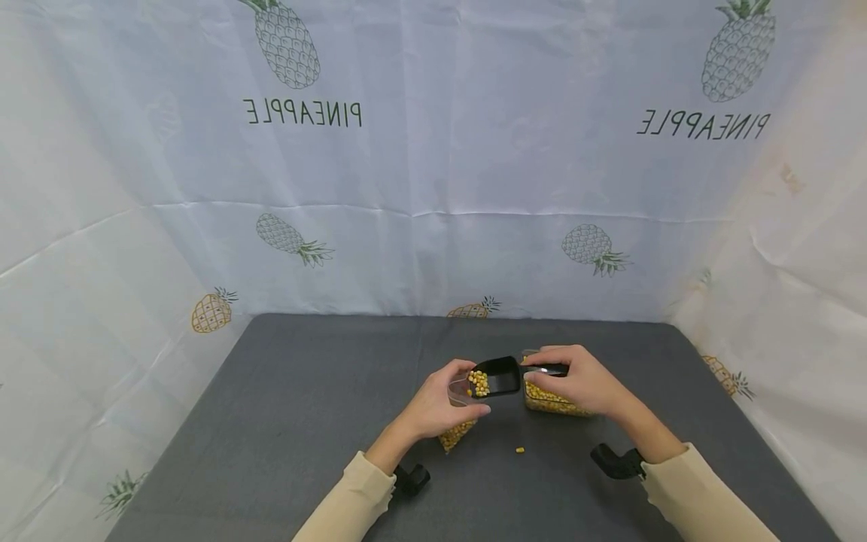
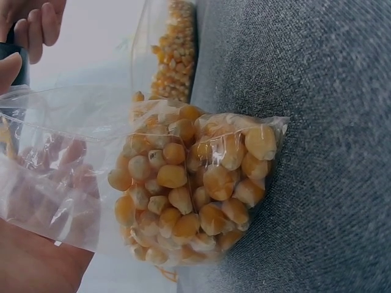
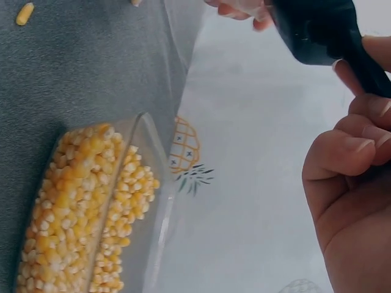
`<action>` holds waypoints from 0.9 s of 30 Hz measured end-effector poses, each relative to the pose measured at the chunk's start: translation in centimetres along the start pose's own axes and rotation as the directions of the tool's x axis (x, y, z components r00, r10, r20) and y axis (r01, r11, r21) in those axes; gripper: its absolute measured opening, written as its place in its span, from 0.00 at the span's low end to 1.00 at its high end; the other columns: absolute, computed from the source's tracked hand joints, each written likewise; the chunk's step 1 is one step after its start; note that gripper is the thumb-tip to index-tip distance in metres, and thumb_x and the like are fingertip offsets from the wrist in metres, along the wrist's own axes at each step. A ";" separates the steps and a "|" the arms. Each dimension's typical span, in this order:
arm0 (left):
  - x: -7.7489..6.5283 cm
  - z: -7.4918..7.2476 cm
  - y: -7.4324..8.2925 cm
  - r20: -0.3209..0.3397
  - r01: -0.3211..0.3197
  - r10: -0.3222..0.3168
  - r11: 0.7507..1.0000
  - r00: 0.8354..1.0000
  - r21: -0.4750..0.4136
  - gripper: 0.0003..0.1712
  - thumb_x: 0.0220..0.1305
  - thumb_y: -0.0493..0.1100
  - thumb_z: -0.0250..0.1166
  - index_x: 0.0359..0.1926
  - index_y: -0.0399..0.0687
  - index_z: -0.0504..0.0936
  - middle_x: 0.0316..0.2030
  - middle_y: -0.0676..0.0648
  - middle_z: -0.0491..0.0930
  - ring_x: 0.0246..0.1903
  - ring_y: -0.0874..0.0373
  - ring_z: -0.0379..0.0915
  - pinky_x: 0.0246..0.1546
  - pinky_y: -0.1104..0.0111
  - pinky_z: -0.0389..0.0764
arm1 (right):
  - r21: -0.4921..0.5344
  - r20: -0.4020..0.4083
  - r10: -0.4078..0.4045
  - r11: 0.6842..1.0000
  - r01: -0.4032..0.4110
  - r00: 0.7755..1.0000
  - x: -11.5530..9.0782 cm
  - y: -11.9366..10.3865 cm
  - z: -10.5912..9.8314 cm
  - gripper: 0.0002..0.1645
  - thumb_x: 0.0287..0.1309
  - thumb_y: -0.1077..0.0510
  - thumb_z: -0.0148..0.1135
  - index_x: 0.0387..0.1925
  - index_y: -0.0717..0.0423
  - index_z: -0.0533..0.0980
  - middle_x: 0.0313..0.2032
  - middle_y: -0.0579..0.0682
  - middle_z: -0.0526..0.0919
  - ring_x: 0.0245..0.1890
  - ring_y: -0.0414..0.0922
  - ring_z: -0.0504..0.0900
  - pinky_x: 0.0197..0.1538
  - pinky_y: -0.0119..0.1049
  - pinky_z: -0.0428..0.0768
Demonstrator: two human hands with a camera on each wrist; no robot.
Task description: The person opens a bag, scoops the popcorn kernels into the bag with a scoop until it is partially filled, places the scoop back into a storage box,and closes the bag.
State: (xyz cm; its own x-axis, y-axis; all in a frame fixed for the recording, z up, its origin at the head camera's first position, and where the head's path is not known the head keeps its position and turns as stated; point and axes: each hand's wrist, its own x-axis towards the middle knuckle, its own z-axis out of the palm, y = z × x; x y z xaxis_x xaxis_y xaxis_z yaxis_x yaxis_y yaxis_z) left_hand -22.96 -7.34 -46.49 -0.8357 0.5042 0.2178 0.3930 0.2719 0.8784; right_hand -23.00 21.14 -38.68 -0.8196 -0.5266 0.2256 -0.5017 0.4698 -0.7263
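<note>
My left hand (image 1: 439, 403) holds a clear plastic bag (image 2: 61, 177) by its opened top. Corn kernels (image 2: 183, 183) fill the bag's lower part, which reaches down to the grey table. In my right hand (image 1: 576, 376) is the handle of a black scoop (image 1: 503, 376), gripped between thumb and fingers. The scoop's front lip lies at the bag's mouth, with a small heap of kernels (image 1: 479, 382) near that lip. Below the right hand stands a clear container (image 3: 143, 183) of corn kernels, partly hidden by the hand in the head view.
One loose kernel (image 1: 520, 450) lies on the grey table (image 1: 325, 406) in front of the container. A white curtain (image 1: 433, 150) printed with pineapples hangs behind the table and along both sides. Black wrist mounts (image 1: 616, 461) hang below both forearms.
</note>
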 end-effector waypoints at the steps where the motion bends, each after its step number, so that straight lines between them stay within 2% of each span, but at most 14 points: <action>1: 0.0 0.0 0.0 0.000 0.002 -0.002 1.000 1.000 0.000 0.39 0.66 0.51 0.72 0.71 0.43 0.67 0.62 0.43 0.74 0.50 0.54 0.81 0.48 0.67 0.83 | -0.011 0.002 -0.006 1.000 0.007 1.000 0.0 -0.1 0.0 0.13 0.68 0.59 0.66 0.51 0.58 0.85 0.40 0.53 0.84 0.31 0.49 0.79 0.33 0.39 0.80; 4: -0.1 0.0 0.0 -0.002 0.006 -0.006 1.000 1.000 0.007 0.39 0.66 0.51 0.71 0.71 0.43 0.67 0.64 0.42 0.73 0.55 0.50 0.79 0.50 0.66 0.82 | -0.033 0.006 -0.054 0.998 0.054 0.999 0.1 -0.3 0.1 0.12 0.67 0.59 0.66 0.50 0.57 0.85 0.29 0.46 0.77 0.23 0.44 0.74 0.30 0.37 0.77; 5: -0.1 0.0 0.0 -0.004 0.006 -0.006 1.000 1.000 0.010 0.39 0.66 0.51 0.71 0.71 0.44 0.67 0.65 0.42 0.72 0.57 0.48 0.78 0.51 0.66 0.82 | -0.028 0.010 -0.068 0.997 0.068 0.998 0.2 -0.4 0.1 0.12 0.67 0.60 0.66 0.49 0.58 0.85 0.26 0.45 0.74 0.19 0.42 0.68 0.26 0.35 0.73; 10: 0.0 0.0 -0.1 -0.007 0.001 -0.001 1.000 1.000 0.024 0.38 0.66 0.52 0.71 0.71 0.45 0.68 0.58 0.46 0.76 0.54 0.53 0.79 0.49 0.66 0.82 | -0.076 0.008 -0.121 0.990 0.121 0.993 0.1 -0.8 0.1 0.11 0.66 0.61 0.67 0.49 0.56 0.85 0.25 0.42 0.73 0.19 0.35 0.66 0.25 0.33 0.73; 13: 0.1 0.0 -0.1 0.000 -0.011 0.011 1.000 1.000 0.017 0.37 0.66 0.51 0.71 0.70 0.44 0.68 0.50 0.50 0.78 0.48 0.58 0.79 0.46 0.67 0.83 | -0.088 0.003 -0.115 0.989 0.115 0.993 -0.2 -1.0 0.1 0.12 0.66 0.61 0.67 0.50 0.57 0.85 0.26 0.43 0.73 0.18 0.36 0.66 0.25 0.33 0.73; 18: 0.2 -0.2 -0.2 0.001 -0.051 0.051 0.999 0.999 -0.004 0.34 0.66 0.49 0.72 0.68 0.47 0.70 0.48 0.51 0.78 0.46 0.60 0.80 0.45 0.68 0.83 | -0.073 -0.043 -0.081 0.994 0.078 0.996 -0.8 -0.7 -0.1 0.14 0.66 0.60 0.67 0.52 0.58 0.84 0.26 0.45 0.75 0.18 0.35 0.66 0.24 0.34 0.72; 22: 0.3 -0.3 -0.4 0.011 -0.064 0.064 0.998 0.998 -0.018 0.32 0.66 0.48 0.72 0.67 0.49 0.71 0.51 0.43 0.79 0.47 0.58 0.81 0.47 0.67 0.83 | -0.041 -0.086 -0.020 0.999 0.017 0.996 -1.5 0.0 -0.3 0.13 0.66 0.60 0.67 0.51 0.57 0.85 0.33 0.49 0.80 0.20 0.38 0.70 0.24 0.34 0.75; 23: 0.4 -0.3 -0.4 0.017 -0.064 0.064 0.998 0.998 -0.019 0.32 0.66 0.48 0.72 0.67 0.49 0.71 0.51 0.41 0.79 0.47 0.57 0.81 0.47 0.67 0.83 | -0.037 -0.096 -0.002 0.999 -0.002 0.995 -1.7 0.1 -0.4 0.13 0.66 0.59 0.67 0.51 0.57 0.85 0.36 0.51 0.81 0.19 0.41 0.72 0.24 0.35 0.75; 26: 0.4 -0.4 -0.4 0.034 -0.057 0.057 0.998 0.998 -0.017 0.33 0.66 0.47 0.72 0.68 0.48 0.71 0.51 0.39 0.79 0.48 0.56 0.81 0.48 0.68 0.82 | -0.043 -0.130 0.041 0.998 -0.047 0.991 -2.3 0.5 -0.6 0.14 0.67 0.58 0.67 0.51 0.58 0.84 0.49 0.59 0.83 0.32 0.52 0.82 0.27 0.35 0.76; 27: 0.4 -0.5 -0.3 0.041 -0.051 0.052 0.999 0.998 -0.016 0.34 0.65 0.47 0.72 0.68 0.47 0.71 0.51 0.40 0.79 0.48 0.56 0.81 0.48 0.68 0.82 | -0.048 -0.143 0.050 0.997 -0.058 0.988 -2.5 0.7 -0.6 0.14 0.66 0.58 0.67 0.51 0.58 0.84 0.51 0.63 0.83 0.31 0.54 0.81 0.26 0.36 0.75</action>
State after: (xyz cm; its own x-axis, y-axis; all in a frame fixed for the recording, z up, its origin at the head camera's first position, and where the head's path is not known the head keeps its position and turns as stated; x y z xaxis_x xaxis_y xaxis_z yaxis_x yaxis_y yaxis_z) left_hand -23.58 -7.61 -46.48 -0.7980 0.5504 0.2454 0.4287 0.2323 0.8731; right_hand -21.51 23.21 -39.33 -0.8749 -0.3957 0.2792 -0.4664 0.5328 -0.7061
